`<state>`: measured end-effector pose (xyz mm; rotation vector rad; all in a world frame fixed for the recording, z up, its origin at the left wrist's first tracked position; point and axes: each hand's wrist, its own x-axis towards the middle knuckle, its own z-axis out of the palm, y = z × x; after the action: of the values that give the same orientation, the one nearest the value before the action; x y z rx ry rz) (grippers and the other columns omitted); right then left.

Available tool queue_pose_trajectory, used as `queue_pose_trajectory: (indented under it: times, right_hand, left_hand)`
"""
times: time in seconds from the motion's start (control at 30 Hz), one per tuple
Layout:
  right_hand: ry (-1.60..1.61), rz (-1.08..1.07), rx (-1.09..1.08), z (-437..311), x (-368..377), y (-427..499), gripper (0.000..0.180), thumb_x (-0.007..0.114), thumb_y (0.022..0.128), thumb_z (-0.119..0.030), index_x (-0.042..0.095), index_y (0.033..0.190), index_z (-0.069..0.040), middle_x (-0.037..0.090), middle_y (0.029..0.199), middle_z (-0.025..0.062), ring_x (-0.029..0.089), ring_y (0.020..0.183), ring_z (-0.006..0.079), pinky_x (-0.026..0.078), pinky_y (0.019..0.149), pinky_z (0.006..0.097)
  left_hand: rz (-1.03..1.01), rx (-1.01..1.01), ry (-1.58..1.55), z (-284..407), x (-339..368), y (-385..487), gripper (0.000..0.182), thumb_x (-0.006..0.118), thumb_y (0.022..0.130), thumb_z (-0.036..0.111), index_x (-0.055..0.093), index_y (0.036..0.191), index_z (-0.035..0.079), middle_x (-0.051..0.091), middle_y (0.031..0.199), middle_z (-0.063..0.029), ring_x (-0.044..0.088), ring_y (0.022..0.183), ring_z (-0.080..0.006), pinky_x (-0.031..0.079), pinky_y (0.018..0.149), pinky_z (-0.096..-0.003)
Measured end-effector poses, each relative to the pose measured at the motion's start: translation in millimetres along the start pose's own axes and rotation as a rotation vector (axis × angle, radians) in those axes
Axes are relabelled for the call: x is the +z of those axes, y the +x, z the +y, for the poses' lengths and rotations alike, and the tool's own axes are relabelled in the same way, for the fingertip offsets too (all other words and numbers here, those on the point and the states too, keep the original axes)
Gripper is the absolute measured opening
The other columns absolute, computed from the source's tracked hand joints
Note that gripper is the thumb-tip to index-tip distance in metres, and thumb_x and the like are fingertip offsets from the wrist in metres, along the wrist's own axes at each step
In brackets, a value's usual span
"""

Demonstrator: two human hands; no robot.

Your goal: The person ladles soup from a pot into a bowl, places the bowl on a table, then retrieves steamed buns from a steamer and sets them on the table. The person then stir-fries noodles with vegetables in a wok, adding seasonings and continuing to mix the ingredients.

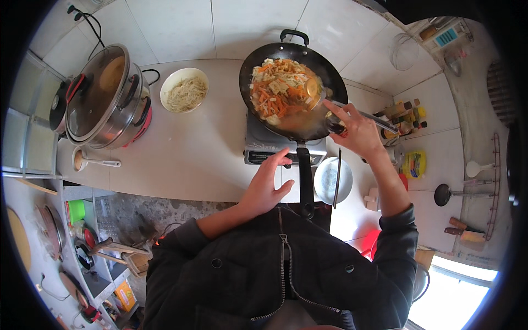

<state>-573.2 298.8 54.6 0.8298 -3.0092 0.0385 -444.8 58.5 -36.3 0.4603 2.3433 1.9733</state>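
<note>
A black wok (342, 82) of steaming shredded carrot, tofu pieces and pale strands sits on a portable gas stove (258, 140). My left hand (270, 183) is beside the stove's front knob (288, 160), thumb and fingers apart, left of the wok's long handle (304, 177). At the wok's right rim, my right hand (357, 130) has its index finger by the metal handle of a ladle (377, 119), whose bowl lies in the food. Its fingers and thumb are spread around a dark glass vessel (335, 123); whether they grip the vessel or the ladle is unclear.
A bowl of pale shreds (185, 93) and a lidded steamer pot (99, 99) stand left. Chopsticks (338, 177) lie across a bluish bowl (328, 181) right of the wok handle. Seasoning bottles (400, 117) stand at the right wall. A small ladle (101, 162) rests at left.
</note>
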Motion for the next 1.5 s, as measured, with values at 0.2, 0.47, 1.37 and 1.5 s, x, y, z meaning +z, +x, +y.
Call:
queue_pose_trajectory:
  times: [0.2,0.47,1.37,1.5]
  right_hand:
    - [-0.026,-0.022,0.055,-1,9,28,0.081,0.074,0.071,-0.026,0.036,0.141,-0.04,0.054,0.1,0.005,0.065,0.075,0.0276,0.056,0.069,0.0414]
    - [-0.136,-0.11,0.118,12,1,28,0.083,0.073,0.07,-0.028,0.034,0.142,-0.04,0.055,0.098,0.0073,0.065,0.078,0.0288,0.055,0.07,0.0414]
    - [-0.08,-0.055,0.217,8,-9,70,0.082,0.072,0.074,-0.033,0.031,0.145,-0.035,0.059,0.095,0.0134,0.063,0.086,0.0336,0.052,0.077,0.0431]
    - [0.159,0.086,0.211,3,-15,46,0.085,0.074,0.073,-0.022,0.031,0.146,-0.028,0.062,0.106,0.0148,0.063,0.089,0.0342,0.051,0.08,0.0416]
  left_hand:
    - [0.0,-0.007,-0.042,1,-8,-4,0.066,0.067,0.08,0.006,0.036,0.138,0.004,0.057,0.117,-0.0125,0.053,0.114,-0.0272,0.039,0.1,-0.0373]
    - [0.026,-0.033,-0.045,0,-16,-6,0.064,0.067,0.079,0.006,0.038,0.136,0.004,0.058,0.115,-0.0119,0.054,0.111,-0.0263,0.04,0.098,-0.0366]
    - [0.069,0.01,-0.025,-7,-31,-4,0.062,0.067,0.08,0.005,0.04,0.136,0.004,0.06,0.113,-0.0123,0.056,0.109,-0.0256,0.042,0.097,-0.0365]
    - [0.074,0.026,-0.045,-2,-30,-1,0.058,0.067,0.079,0.004,0.043,0.132,0.004,0.06,0.112,-0.0112,0.056,0.108,-0.0263,0.042,0.095,-0.0367]
